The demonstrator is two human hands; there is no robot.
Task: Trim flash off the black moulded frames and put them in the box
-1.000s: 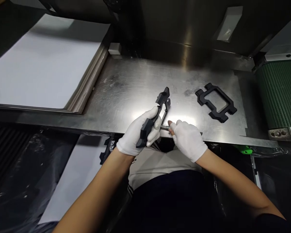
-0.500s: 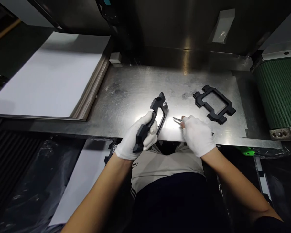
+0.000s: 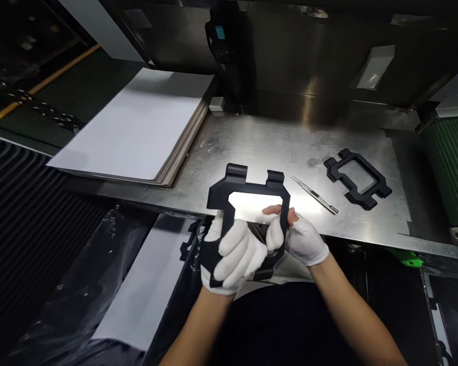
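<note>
A black plastic frame (image 3: pixel 226 195) with hooked tabs is held up before me, its open middle facing me. My left hand (image 3: pixel 241 254), in a white glove, wraps its fingers round the frame's lower left side. On the right side, my right hand (image 3: pixel 303 240) grips the frame, some fingers behind or through the opening; its glove leaves the thumb and a fingertip bare. A slim silver utility knife (image 3: pixel 314 194) lies on the metal table (image 3: pixel 259 137), apart from both hands. Farther right, a second black frame (image 3: pixel 359 179) lies flat.
A thick stack of white sheets (image 3: pixel 137 127) occupies the table's left. Behind it stand a small white block (image 3: pixel 217 104) and a dark bottle-like object (image 3: pixel 232 56). A green conveyor belt (image 3: pixel 448 168) borders the right. Below the table edge lie plastic-lined boxes with a white sheet (image 3: pixel 145 284).
My right hand has put the utility knife down on the table and taken hold of the frame. The frame has turned to face me. The camera view has shifted.
</note>
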